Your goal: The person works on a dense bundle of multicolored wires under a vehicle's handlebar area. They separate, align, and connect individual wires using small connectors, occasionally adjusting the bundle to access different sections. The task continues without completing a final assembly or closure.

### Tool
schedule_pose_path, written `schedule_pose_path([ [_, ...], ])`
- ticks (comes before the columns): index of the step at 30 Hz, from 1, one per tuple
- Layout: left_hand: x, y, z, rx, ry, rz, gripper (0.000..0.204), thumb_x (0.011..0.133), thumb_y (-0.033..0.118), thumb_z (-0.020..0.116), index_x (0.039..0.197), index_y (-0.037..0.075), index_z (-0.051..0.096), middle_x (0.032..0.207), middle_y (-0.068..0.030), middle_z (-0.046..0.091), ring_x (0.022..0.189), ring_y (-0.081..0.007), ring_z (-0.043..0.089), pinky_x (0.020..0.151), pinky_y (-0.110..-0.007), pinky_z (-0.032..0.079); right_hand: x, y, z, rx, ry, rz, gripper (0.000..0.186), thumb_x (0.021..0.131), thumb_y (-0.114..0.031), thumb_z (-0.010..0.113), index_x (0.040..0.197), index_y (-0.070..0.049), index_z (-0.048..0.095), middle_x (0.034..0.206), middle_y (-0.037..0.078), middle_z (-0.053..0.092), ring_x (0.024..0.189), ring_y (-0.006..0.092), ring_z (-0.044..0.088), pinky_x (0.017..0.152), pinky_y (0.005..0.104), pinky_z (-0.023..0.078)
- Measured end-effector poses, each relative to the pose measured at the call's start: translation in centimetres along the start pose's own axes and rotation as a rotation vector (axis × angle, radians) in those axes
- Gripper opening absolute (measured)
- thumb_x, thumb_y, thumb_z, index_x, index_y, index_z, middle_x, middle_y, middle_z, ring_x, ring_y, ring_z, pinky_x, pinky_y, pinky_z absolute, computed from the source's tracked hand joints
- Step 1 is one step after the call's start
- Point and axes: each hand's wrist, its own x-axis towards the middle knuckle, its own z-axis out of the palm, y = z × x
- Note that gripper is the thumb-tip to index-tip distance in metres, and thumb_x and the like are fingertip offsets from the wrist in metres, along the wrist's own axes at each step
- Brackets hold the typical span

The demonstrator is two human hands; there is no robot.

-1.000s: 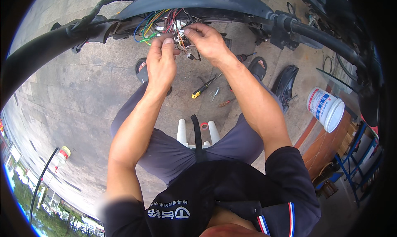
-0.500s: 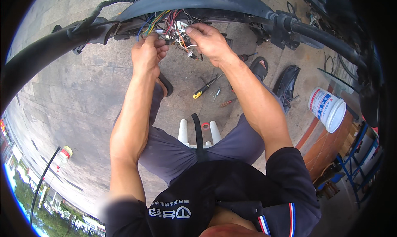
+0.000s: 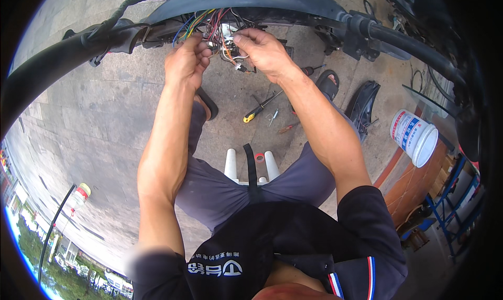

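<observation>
A tangle of coloured wires (image 3: 216, 23) hangs from under the dark, curved front panel (image 3: 246, 0) of a handlebar vehicle. My left hand (image 3: 184, 62) is at the left side of the bundle, fingers curled in and thumb against forefinger. What it pinches there is too small to make out. On the other side, my right hand (image 3: 266, 55) pinches a small white wire connector at the bundle's edge, its far end partly behind the fingertips. Below and between the hands, a white plug (image 3: 239, 67) dangles on its wires.
A black handlebar (image 3: 57, 64) curves across the left. On the paving lie a yellow-black screwdriver (image 3: 252, 114) and a black plastic part (image 3: 362, 103). A white bucket (image 3: 419, 140) lies at the right. Between my legs are a white stool (image 3: 230, 164) and a red tape roll (image 3: 259, 157).
My left hand has shifted slightly up and left among the wires, and a dark connector by its fingertips no longer shows clearly. My right hand has barely moved.
</observation>
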Motion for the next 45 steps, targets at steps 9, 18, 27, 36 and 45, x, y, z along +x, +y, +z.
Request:
schedule_pose_path([
  [9, 0.3, 0.8, -0.1, -0.132, -0.030, 0.036, 0.020, 0.083, 0.012, 0.059, 0.099, 0.000, 0.056, 0.085, -0.0111, 0.061, 0.068, -0.0180, 0.061, 0.057, -0.026, 0.049, 0.3, 0.4, 0.0, -0.031, 0.036, -0.046, 0.023, 0.087, -0.020, 0.058, 0.100, -0.001, 0.061, 0.073, 0.003, 0.062, 0.059, 0.0066, 0.048, 0.052, 0.0223, 0.038],
  [18, -0.4, 1.4, -0.1, -0.055, -0.012, 0.127, 0.020, 0.087, 0.011, 0.056, 0.101, -0.002, 0.053, 0.098, -0.0183, 0.062, 0.079, -0.0221, 0.063, 0.062, -0.027, 0.052, 0.2, 0.3, 0.0, -0.017, 0.045, -0.023, 0.023, 0.086, -0.019, 0.058, 0.100, 0.000, 0.061, 0.072, 0.003, 0.061, 0.059, 0.0065, 0.048, 0.053, 0.0220, 0.039],
  [27, -1.0, 1.1, 0.6, 0.001, 0.006, 0.221, 0.017, 0.089, 0.012, 0.049, 0.100, -0.001, 0.051, 0.092, -0.0148, 0.063, 0.070, -0.0193, 0.063, 0.056, -0.025, 0.049, 0.1, 0.1, 0.1, -0.065, 0.039, -0.046, 0.022, 0.086, -0.019, 0.058, 0.098, -0.002, 0.061, 0.070, 0.001, 0.059, 0.061, 0.0071, 0.049, 0.053, 0.0224, 0.039],
  [36, -0.5, 0.9, 0.5, -0.014, -0.001, 0.225, 0.022, 0.089, 0.011, 0.050, 0.106, -0.003, 0.049, 0.097, -0.0188, 0.063, 0.066, -0.0183, 0.059, 0.054, -0.026, 0.047, 0.1, 0.0, 0.1, -0.053, 0.025, -0.053, 0.022, 0.086, -0.020, 0.058, 0.098, -0.001, 0.061, 0.070, 0.002, 0.058, 0.060, 0.0068, 0.049, 0.051, 0.0230, 0.038],
  [45, -0.6, 0.8, 0.9, -0.051, -0.006, 0.235, 0.021, 0.090, 0.008, 0.048, 0.107, -0.004, 0.047, 0.096, -0.0183, 0.062, 0.066, -0.0171, 0.057, 0.054, -0.027, 0.046, -0.4, -0.3, 0.5, -0.083, 0.012, -0.068, 0.020, 0.086, -0.018, 0.059, 0.095, 0.000, 0.061, 0.070, 0.002, 0.058, 0.058, 0.0068, 0.049, 0.050, 0.0231, 0.038],
])
